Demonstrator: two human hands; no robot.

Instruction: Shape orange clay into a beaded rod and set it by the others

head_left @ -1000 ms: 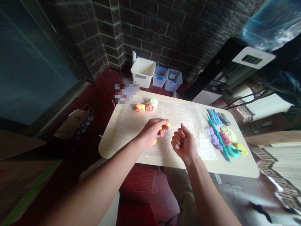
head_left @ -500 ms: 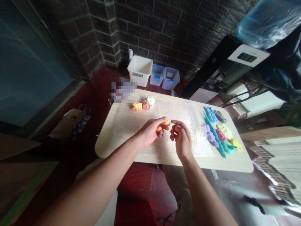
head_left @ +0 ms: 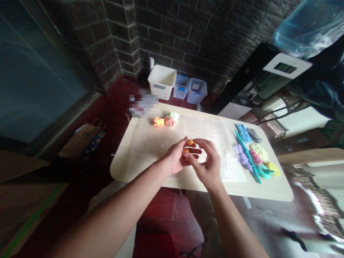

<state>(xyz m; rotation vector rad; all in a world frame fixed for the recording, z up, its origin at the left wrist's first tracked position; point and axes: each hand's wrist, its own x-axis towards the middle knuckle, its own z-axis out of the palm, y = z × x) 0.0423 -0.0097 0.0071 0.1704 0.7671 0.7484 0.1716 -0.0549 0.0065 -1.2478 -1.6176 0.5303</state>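
My left hand [head_left: 177,154] is half curled over the middle of the table, with small orange clay balls in its fingers. One orange clay ball [head_left: 190,142] sits at the upper fingertips, and a second orange clay lump [head_left: 186,151] lies lower, against the palm side. From the right, my right hand [head_left: 208,159] reaches in, its thumb pressed on the lower lump and its index finger curved near the upper ball. Gaps show between the fingers. Below both hands, bubble wrap [head_left: 153,147] covers the tabletop.
Orange [head_left: 158,122], pink [head_left: 170,122] and pale green clay [head_left: 174,115] lie at the far left of the table [head_left: 120,168]. Several coloured clay lumps, with a long teal clay roll [head_left: 247,156], lie on the right. Behind stand a white bin [head_left: 162,80] and clear boxes [head_left: 181,87].
My right hand has moved left to meet my left hand, its thumb now on the lower orange lump. The orange piece seen earlier at the right fingers no longer shows there.
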